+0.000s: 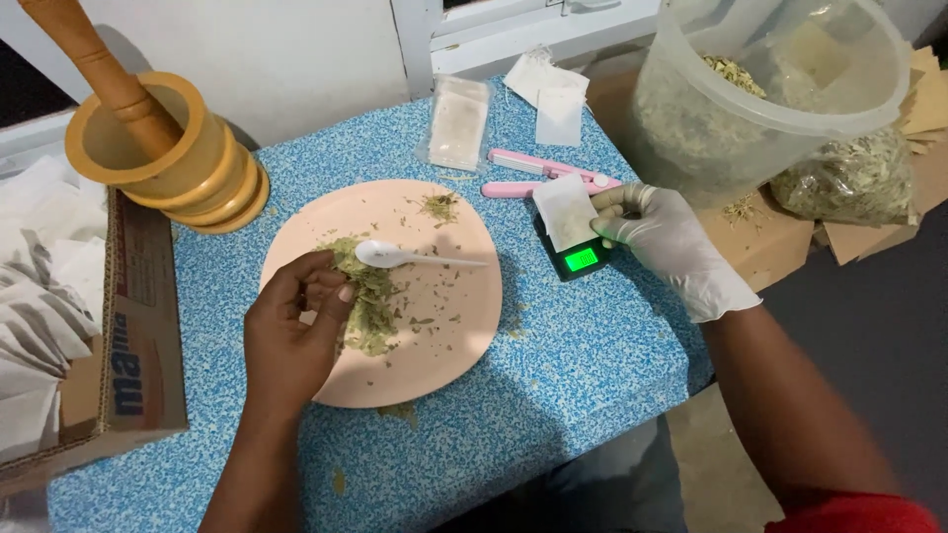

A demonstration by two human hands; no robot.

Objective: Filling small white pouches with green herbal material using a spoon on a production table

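two hands (pixel 296 336): herbs (pixel 370 296), sachet (pixel 565 210)

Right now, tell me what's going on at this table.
A person works over a pink plate strewn with dried green leaves. The bare left hand pinches at the leaf pile, beside a white plastic spoon lying on the plate. The gloved right hand holds a small white sachet on a pocket scale with a lit green display. A pink sealer, more sachets, a wooden mortar with its pestle and a plastic tub of leaves stand around.
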